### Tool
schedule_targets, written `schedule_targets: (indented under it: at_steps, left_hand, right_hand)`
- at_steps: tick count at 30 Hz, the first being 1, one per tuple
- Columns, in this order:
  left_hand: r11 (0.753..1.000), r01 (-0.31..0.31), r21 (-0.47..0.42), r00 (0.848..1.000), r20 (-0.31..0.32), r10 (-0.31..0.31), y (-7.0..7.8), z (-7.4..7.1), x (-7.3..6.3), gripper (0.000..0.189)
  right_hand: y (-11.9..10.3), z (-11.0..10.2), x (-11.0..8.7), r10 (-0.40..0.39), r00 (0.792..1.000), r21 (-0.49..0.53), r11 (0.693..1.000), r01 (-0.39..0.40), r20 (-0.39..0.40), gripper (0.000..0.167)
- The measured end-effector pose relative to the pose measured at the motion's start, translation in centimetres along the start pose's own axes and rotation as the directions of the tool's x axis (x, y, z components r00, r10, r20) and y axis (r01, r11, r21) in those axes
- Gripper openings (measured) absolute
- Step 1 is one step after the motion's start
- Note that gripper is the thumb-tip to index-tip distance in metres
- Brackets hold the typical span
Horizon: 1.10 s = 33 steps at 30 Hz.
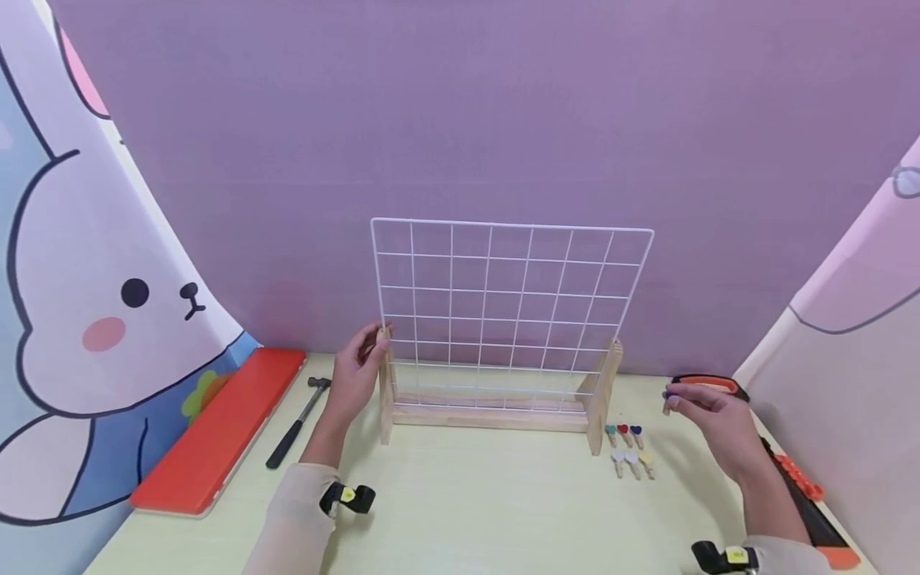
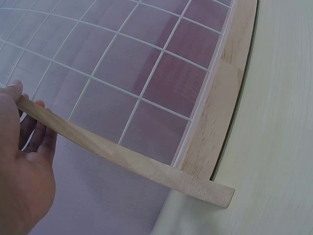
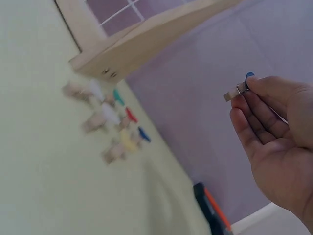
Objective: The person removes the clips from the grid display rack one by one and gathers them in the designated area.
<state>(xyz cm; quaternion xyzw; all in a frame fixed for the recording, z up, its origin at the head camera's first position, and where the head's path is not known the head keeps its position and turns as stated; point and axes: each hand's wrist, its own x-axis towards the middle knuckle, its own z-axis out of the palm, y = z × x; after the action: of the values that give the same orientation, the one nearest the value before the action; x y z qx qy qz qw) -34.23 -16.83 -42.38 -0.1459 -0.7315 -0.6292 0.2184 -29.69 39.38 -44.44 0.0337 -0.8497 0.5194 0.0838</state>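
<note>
A white wire grid panel (image 1: 512, 225) stands upright in a wooden stand (image 1: 489, 418), tilted slightly back. My left hand (image 1: 355, 371) grips the upper end of the stand's left side piece (image 2: 122, 156), thumb on one side and fingers on the other. Off to the right of the stand, my right hand (image 1: 722, 423) is raised above the table. Between its thumb and fingertips it pinches a small wooden clothespin (image 3: 234, 92) with a blue top. Several more clothespins (image 1: 632, 460) with coloured heart tops lie in two rows by the stand's right foot.
Left of the stand lies a hammer (image 1: 298, 431) with a black handle, and beyond it a long red case (image 1: 230, 423). A black and orange tool (image 1: 805, 495) lies along the right table edge. Purple cloth (image 1: 503, 112) hangs behind the table.
</note>
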Motion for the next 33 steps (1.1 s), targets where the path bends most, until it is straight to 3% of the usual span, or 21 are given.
schedule_targets:
  at_steps: [7, 13, 25, 33]
  left_hand:
    - [1.000, 0.005, 0.001, 1.000, 0.008, -0.005, 0.1, 0.1, 0.0, 0.038]
    - [1.000, 0.020, 0.008, 1.000, 0.010, -0.020, 0.0, 0.0, 0.2, 0.040]
    - [1.000, 0.009, -0.010, 1.000, 0.012, -0.008, -0.5, 0.2, -0.1, 0.039]
    - [1.000, 0.028, 0.005, 1.000, 0.012, -0.028, -0.1, 0.1, 0.2, 0.039]
  right_hand:
    - [2.4, 0.5, -0.9, 0.087, 0.995, 0.017, 0.996, -0.088, 0.041, 0.043]
    - [4.3, 1.4, -0.7, 0.109, 0.992, 0.046, 0.993, -0.113, 0.070, 0.048]
    - [5.6, 2.3, -0.6, 0.203, 0.975, -0.106, 0.975, -0.194, 0.085, 0.046]
    - [6.6, 2.6, -0.5, 0.119, 0.992, -0.074, 0.991, -0.115, 0.045, 0.043]
